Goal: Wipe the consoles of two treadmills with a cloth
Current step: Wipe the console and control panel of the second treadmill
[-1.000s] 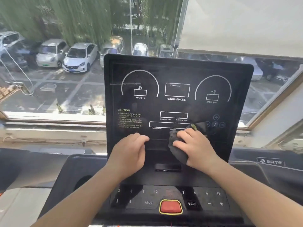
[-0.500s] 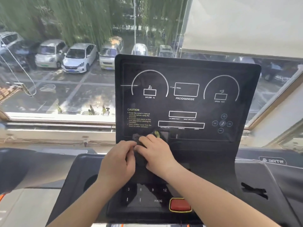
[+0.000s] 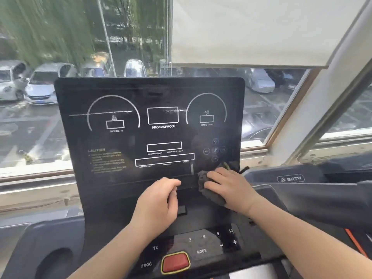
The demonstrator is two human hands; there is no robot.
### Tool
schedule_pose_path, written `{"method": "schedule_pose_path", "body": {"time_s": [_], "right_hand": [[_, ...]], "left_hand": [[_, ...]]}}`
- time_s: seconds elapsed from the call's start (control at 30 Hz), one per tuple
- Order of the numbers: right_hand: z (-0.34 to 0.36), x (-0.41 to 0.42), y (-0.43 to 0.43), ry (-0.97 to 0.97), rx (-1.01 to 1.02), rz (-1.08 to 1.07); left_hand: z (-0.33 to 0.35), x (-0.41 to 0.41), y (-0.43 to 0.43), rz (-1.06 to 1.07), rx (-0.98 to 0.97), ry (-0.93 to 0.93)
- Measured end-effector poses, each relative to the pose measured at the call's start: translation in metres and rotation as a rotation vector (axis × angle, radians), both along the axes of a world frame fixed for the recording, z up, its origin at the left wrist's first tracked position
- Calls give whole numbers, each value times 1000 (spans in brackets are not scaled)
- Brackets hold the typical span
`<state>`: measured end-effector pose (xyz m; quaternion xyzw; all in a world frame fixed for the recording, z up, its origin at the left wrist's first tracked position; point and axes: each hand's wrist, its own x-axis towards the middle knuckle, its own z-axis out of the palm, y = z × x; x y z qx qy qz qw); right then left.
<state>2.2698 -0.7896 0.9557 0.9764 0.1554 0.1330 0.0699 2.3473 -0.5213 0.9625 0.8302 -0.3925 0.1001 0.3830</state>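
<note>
Hands: two of mine, left hand (image 3: pixel 159 200) and right hand (image 3: pixel 231 188)
Cloth (image 3: pixel 211 196): one
Treadmills: two, console (image 3: pixel 161 137) before me, second treadmill (image 3: pixel 302 190) on my right
Red button (image 3: pixel 175 262): one
Window blind (image 3: pixel 251 31): one

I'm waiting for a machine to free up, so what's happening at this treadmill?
A person is cleaning it. Their right hand grips a bunched dark cloth and presses it against the lower right of the console, just under the round button cluster. The left hand rests on the console's lower edge near the middle and holds nothing. The red button and the keypad around it are not being touched. A second treadmill stands to the right.
</note>
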Motion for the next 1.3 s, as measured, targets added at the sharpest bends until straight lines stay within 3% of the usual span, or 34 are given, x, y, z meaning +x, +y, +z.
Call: {"method": "schedule_pose_path", "body": {"time_s": [0.13, 0.23, 0.37, 0.47, 0.57, 0.67, 0.8, 0.93, 1.03, 1.13, 1.3], "right_hand": [[19, -6, -54, -19, -126, 9], [66, 14, -88, -146, -110, -50], [123, 60, -94, -391, 101, -136], [110, 69, -72, -493, 366, -291], [82, 55, -55, -478, 452, -299], [70, 44, -51, -384, 566, -328], [89, 34, -46, -138, 952, -391], [122, 19, -51, 314, 1283, -376], [138, 14, -64, 418, 1613, -364], [132, 23, -78, 127, 1431, -496], [113, 36, -77, -97, 1212, -557]], "left_hand": [[9, -6, -45, -53, 11, -50], [21, -3, -74, -44, 14, -96], [42, 6, -110, 20, -36, -106], [47, 3, -125, 87, -83, -59], [41, -9, -131, 146, -136, 69], [42, -22, -147, 114, -142, 295], [55, -40, -183, -2, -256, 526], [70, -43, -201, 202, -231, 411], [80, -37, -199, 319, -209, 413], [87, -21, -188, 316, -221, 359], [117, 20, -168, 304, -89, -110]]}}
